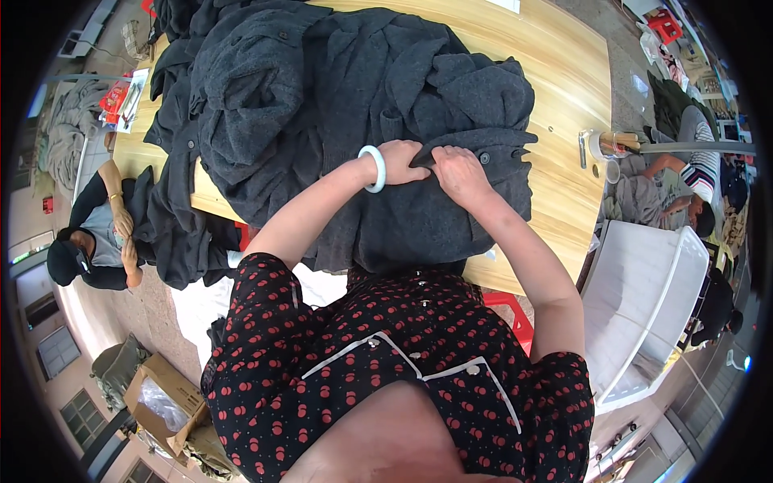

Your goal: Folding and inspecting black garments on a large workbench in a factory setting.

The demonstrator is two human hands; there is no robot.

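Observation:
A dark grey knit cardigan [394, 229] with dark buttons lies in front of me, hanging over the near table edge. My left hand [400, 162], a pale bangle on its wrist, pinches a fold of its cloth. Close beside it, my right hand [461, 172] grips the same fold, fingers bent and pressed together. A dark button [485, 158] shows just right of my right hand. The fingertips of both hands are partly hidden in the cloth. Beyond them, a heap of more dark grey knit garments [250, 88] covers the table's left and far parts.
Pale wood shows on the table [568, 105] at the right. A container of wooden-handled tools [616, 145] stands at its right edge. A white bin [636, 298] is below that. At the left sits a co-worker [105, 217] near dark cloth; a cardboard box [165, 402] stands lower left.

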